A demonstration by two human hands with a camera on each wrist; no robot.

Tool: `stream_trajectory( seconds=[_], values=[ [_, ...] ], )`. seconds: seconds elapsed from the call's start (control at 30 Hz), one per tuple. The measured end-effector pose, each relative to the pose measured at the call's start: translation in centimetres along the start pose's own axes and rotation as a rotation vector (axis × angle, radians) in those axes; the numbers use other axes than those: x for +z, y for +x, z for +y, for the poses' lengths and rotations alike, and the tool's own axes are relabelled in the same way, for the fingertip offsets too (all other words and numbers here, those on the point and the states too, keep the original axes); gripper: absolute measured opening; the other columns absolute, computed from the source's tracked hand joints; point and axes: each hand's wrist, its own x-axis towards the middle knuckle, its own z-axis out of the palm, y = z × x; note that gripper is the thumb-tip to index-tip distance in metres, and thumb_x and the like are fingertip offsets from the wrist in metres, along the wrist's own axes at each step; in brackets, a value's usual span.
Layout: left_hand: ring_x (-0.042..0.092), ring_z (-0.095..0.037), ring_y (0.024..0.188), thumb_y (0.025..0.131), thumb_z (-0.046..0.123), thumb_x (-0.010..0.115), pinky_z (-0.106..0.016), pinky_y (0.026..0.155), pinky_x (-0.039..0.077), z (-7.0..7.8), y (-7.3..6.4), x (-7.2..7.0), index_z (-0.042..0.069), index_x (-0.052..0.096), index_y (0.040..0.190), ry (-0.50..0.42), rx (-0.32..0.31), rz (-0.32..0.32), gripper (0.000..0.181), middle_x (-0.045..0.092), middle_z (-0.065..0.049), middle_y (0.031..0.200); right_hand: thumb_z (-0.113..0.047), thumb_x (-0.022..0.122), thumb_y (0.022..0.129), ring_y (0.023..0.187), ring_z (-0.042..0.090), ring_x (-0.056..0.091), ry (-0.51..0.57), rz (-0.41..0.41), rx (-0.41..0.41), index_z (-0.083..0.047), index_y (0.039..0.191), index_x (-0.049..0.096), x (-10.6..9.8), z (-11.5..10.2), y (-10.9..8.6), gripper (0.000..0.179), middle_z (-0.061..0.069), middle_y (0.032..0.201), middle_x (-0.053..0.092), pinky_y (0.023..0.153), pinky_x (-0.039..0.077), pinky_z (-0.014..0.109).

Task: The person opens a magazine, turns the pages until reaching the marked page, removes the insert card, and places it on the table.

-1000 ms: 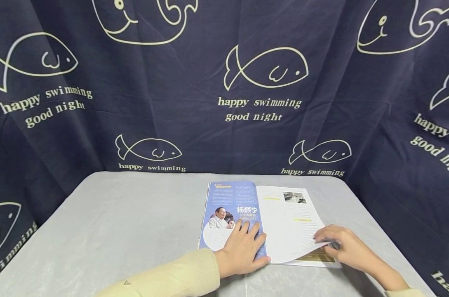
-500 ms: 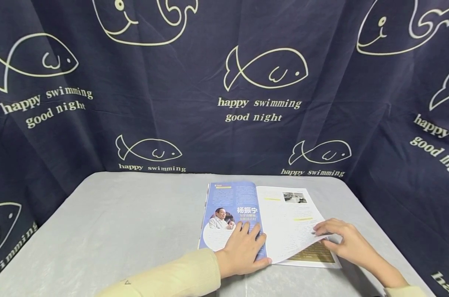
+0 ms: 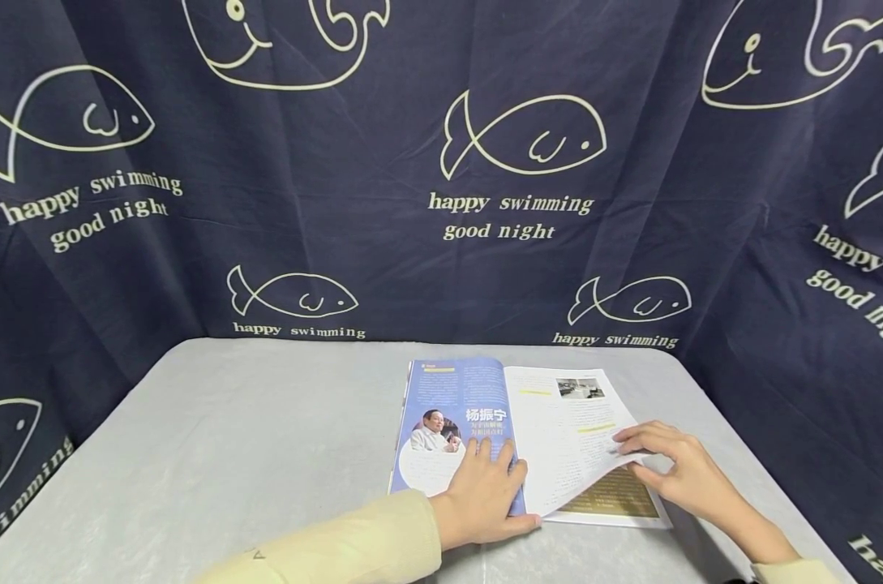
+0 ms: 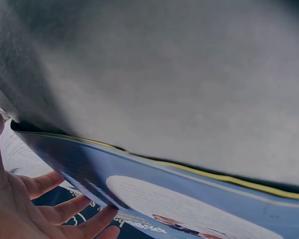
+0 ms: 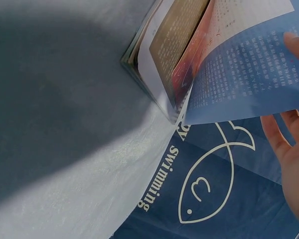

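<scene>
An open magazine [image 3: 441,387] lies on the grey table, its left page blue with a round portrait photo. My left hand [image 3: 482,496] rests on that page beside the spine, fingers spread; the left wrist view shows the same hand [image 4: 25,206] at the blue page's edge. With my right hand [image 3: 689,474] I pinch the lower outer corner of the white right-hand page [image 3: 558,454]. That page bends upward, and a brown printed page [image 3: 619,496] shows beneath it. In the right wrist view the lifted page's underside [image 5: 244,74] is blue with text.
Grey cloth covers the table [image 3: 266,430], which extends to the left of the magazine. A dark blue curtain [image 3: 383,203] with fish drawings and lettering hangs behind and at both sides.
My right hand has moved slightly up and left with the page corner, uncovering more of the brown page. My left hand has shifted a little to the right on the magazine.
</scene>
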Motion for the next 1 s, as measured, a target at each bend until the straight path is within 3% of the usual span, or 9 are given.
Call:
stream_trajectory(
  seconds=[0.37, 0.73, 1.0],
  values=[
    [0.056, -0.029, 0.096, 0.081, 0.075, 0.026, -0.042, 0.082, 0.038, 0.46, 0.38, -0.22, 0.018, 0.055, 0.115, 0.047, -0.015, -0.024, 0.072, 0.054, -0.007, 0.123, 0.009, 0.071, 0.051, 0.093, 0.006, 0.057, 0.017, 0.067, -0.015, -0.013, 0.082, 0.068, 0.16, -0.21, 0.51, 0.038, 0.004, 0.093, 0.068, 0.088, 0.033, 0.008],
    [0.056, -0.029, 0.098, 0.081, 0.076, 0.022, -0.042, 0.083, 0.037, 0.77, 0.57, -0.38, 0.02, 0.054, 0.118, 0.096, -0.037, -0.073, 0.074, 0.053, -0.005, 0.124, 0.009, 0.07, 0.051, 0.092, 0.007, 0.056, 0.032, 0.079, -0.021, -0.011, 0.082, 0.069, 0.11, -0.46, 0.85, 0.037, 0.006, 0.093, 0.068, 0.087, 0.034, 0.008],
    [0.056, -0.026, 0.092, 0.083, 0.073, 0.023, -0.04, 0.082, 0.036, 0.65, 0.59, -0.08, 0.02, 0.056, 0.109, 0.086, -0.043, -0.023, 0.067, 0.055, -0.004, 0.12, 0.01, 0.069, 0.051, 0.092, 0.008, 0.056, 0.032, 0.084, -0.02, -0.011, 0.083, 0.069, 0.09, -0.4, 0.76, 0.038, 0.006, 0.093, 0.068, 0.088, 0.033, 0.009]
  ],
)
